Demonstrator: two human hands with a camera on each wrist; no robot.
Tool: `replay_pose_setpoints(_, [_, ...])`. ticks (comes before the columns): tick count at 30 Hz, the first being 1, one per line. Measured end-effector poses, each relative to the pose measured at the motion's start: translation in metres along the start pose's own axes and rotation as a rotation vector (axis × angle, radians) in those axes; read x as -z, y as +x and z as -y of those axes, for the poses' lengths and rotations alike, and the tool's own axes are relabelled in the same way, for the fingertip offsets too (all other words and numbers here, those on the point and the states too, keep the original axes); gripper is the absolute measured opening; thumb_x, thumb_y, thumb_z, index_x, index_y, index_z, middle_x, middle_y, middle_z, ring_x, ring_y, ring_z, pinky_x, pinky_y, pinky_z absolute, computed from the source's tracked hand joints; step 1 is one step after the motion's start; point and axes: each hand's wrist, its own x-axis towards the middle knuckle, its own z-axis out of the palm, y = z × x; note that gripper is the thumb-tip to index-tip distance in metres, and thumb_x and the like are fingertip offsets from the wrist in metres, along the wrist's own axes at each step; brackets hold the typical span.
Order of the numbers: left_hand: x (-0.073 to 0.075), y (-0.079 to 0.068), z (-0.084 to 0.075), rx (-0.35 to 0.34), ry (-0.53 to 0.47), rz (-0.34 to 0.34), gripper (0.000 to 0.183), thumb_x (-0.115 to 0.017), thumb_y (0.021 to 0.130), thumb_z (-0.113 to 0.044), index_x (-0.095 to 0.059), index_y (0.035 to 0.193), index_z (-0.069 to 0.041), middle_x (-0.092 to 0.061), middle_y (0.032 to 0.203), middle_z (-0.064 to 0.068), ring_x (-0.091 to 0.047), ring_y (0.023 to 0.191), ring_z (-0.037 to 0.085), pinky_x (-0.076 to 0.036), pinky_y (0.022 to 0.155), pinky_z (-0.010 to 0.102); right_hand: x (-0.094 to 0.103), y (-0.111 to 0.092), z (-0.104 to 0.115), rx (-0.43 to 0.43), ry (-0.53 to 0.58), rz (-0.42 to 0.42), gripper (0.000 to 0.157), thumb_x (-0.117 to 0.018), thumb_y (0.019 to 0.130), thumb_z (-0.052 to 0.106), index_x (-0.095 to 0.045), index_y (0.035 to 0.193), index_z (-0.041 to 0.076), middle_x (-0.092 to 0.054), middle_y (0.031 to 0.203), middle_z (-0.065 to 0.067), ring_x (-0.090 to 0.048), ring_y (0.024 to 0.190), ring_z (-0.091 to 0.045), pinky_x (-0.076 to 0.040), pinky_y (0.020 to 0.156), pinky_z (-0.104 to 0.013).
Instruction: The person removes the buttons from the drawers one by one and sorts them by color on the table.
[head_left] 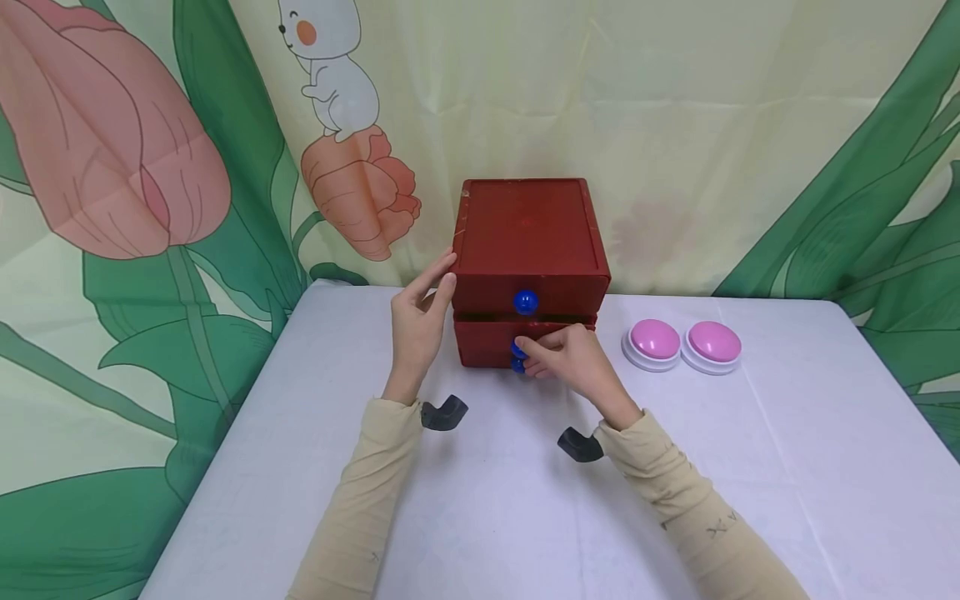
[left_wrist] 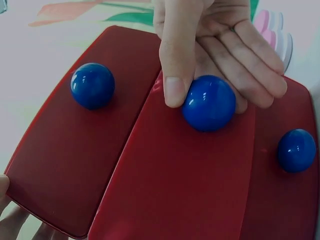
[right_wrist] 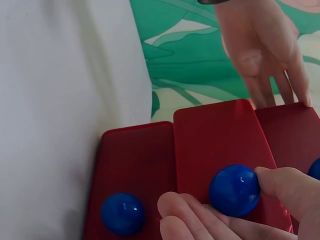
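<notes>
A dark red box of three stacked drawers [head_left: 528, 225] stands at the back of the table, a round blue knob on each front. The middle drawer [left_wrist: 175, 175] juts out past the other two. Its blue knob [left_wrist: 209, 105] is pinched between the thumb and fingers of my right hand [head_left: 573, 358]. My left hand [head_left: 420, 329] rests against the box's left side near the top drawer, fingers fairly straight. The top knob [head_left: 526, 302] and bottom knob [right_wrist: 123, 214] are untouched. What lies inside the drawers is hidden.
Two pink push buttons [head_left: 655, 340] with white bases sit side by side on the white table [head_left: 480, 517], right of the box. Behind hangs a printed curtain [head_left: 660, 150]. A black curved piece [head_left: 444, 413] sticks out at each sleeve cuff.
</notes>
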Motion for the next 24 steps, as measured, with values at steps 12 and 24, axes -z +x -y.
replay_pose_setpoints(12, [0.002, 0.002, -0.005, 0.022, 0.064, 0.03, 0.035, -0.059, 0.099, -0.008, -0.061, 0.133, 0.002, -0.059, 0.141, 0.011, -0.057, 0.127, 0.022, -0.051, 0.102, 0.039, -0.002, -0.012, 0.002, 0.005, -0.043, -0.011, 0.044, -0.065, 0.094, 0.047, -0.079, 0.097, 0.005, -0.076, 0.079, -0.003, -0.075, 0.079, -0.026, -0.058, 0.081, -0.036])
replay_pose_setpoints(24, [0.004, 0.002, -0.004, 0.027, 0.045, 0.04, 0.035, -0.059, 0.099, -0.009, -0.061, 0.133, 0.001, -0.059, 0.141, 0.01, -0.057, 0.129, 0.02, -0.051, 0.102, 0.034, -0.005, -0.023, 0.0, 0.033, -0.074, -0.02, 0.04, -0.067, 0.092, 0.047, -0.08, 0.093, 0.009, -0.076, 0.077, 0.0, -0.075, 0.077, -0.024, -0.058, 0.075, -0.033])
